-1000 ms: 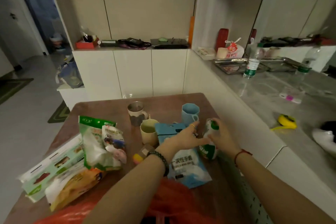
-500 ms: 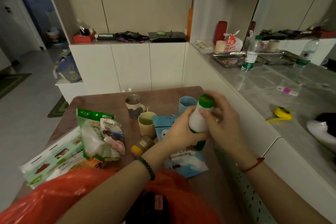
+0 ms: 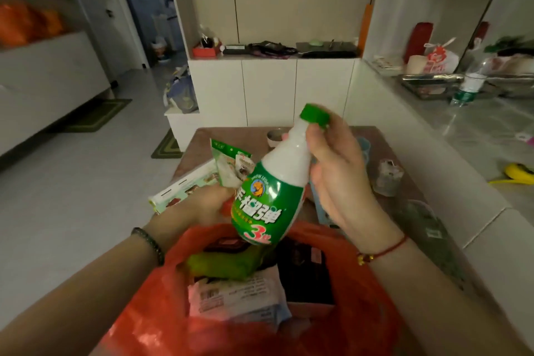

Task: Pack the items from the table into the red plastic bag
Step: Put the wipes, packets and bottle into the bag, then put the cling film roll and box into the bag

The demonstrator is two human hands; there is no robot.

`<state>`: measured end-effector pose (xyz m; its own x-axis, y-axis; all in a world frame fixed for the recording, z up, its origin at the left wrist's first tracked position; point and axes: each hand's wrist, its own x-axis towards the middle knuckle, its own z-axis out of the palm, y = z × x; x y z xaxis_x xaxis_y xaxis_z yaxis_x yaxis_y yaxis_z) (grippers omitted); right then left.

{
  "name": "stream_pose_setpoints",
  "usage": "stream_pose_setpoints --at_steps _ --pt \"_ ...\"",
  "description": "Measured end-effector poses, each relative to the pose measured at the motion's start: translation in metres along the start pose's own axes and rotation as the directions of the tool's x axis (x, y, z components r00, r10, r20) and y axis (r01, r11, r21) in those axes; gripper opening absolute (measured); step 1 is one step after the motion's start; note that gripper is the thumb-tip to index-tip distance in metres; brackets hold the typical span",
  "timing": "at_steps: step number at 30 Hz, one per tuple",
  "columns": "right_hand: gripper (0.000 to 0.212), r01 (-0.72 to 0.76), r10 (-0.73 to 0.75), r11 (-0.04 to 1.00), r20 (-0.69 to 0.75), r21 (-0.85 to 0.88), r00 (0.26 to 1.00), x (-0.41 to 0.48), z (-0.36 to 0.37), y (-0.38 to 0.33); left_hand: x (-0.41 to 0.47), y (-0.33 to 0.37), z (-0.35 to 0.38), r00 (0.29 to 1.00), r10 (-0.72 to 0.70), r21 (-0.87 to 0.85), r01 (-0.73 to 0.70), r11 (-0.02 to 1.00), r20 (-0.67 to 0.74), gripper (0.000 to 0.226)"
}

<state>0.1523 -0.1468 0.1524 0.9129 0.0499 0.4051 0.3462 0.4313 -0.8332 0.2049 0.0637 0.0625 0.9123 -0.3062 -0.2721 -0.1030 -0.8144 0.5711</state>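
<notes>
My right hand [image 3: 338,176] has its fingers pinched on the bottle [image 3: 268,196] by the neck only, tilted over the open red bag [image 3: 150,298]. It's a thin grip, so it could slip and thump the packets [image 3: 237,298] inside. My left hand [image 3: 202,205] is at the bag's far rim with its fingers hidden, so I can't tell its grip. 0.5 seconds ago both hands held the bottle upright over the table [image 3: 199,141].

Brown table [image 3: 384,136] is kinda cluttered: metal mug [image 3: 274,136] at the far edge, green snack pouch [image 3: 222,159] left of the mug, long white box [image 3: 185,186] further left, clear container [image 3: 387,178] well right.
</notes>
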Motion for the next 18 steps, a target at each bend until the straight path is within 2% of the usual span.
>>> stream_pose_setpoints --at_steps 1,2,3,4,6,9,11,13,14,16,18 --pt "0.024 -0.014 0.017 0.998 0.045 -0.056 0.999 -0.008 0.002 0.015 -0.005 -0.004 -0.001 0.998 -0.008 0.093 0.014 0.996 -0.065 0.067" --pt "0.026 -0.025 0.041 0.987 0.100 -0.156 0.994 -0.017 0.003 0.029 -0.007 -0.007 -0.002 0.990 0.050 0.171 -0.026 0.985 -0.133 0.049" --pt "0.028 -0.043 0.088 0.964 0.161 -0.263 0.983 -0.028 0.003 0.041 -0.011 -0.005 -0.002 0.982 0.099 0.186 -0.068 0.980 -0.161 0.042" --pt "0.031 -0.058 0.146 0.930 0.219 -0.363 0.965 -0.038 0.001 0.052 -0.016 -0.002 -0.001 0.973 0.142 0.128 -0.120 0.984 -0.182 0.038" --pt "0.033 -0.080 0.267 0.856 0.303 -0.511 0.915 -0.057 -0.006 0.067 -0.024 0.004 0.002 0.968 0.174 -0.045 -0.184 0.982 -0.179 0.013" --pt "0.031 -0.083 0.436 0.749 0.395 -0.658 0.809 -0.080 -0.021 0.075 -0.027 0.016 0.008 0.968 0.172 -0.135 -0.198 0.971 -0.183 0.019" --pt "0.029 -0.100 0.554 0.674 0.412 -0.732 0.723 -0.092 -0.031 0.075 -0.031 0.026 0.010 0.969 0.181 -0.210 -0.215 0.954 -0.167 0.011" --pt "0.042 -0.073 0.647 0.585 0.411 -0.808 0.642 -0.104 -0.038 0.075 -0.027 0.029 0.013 0.970 0.180 -0.295 -0.223 0.929 -0.166 0.010" --pt "0.048 -0.030 0.692 0.527 0.408 -0.850 0.595 -0.110 -0.040 0.077 -0.027 0.032 0.013 0.972 0.166 -0.315 -0.212 0.925 -0.166 0.012" --pt "0.052 0.154 0.767 0.377 0.401 -0.913 0.501 -0.122 -0.042 0.081 -0.028 0.034 0.013 0.974 0.152 -0.352 -0.204 0.914 -0.168 0.015" --pt "0.052 0.283 0.785 0.281 0.389 -0.917 0.481 -0.131 -0.050 0.089 -0.030 0.035 0.012 0.975 0.151 -0.391 -0.203 0.898 -0.160 0.007"
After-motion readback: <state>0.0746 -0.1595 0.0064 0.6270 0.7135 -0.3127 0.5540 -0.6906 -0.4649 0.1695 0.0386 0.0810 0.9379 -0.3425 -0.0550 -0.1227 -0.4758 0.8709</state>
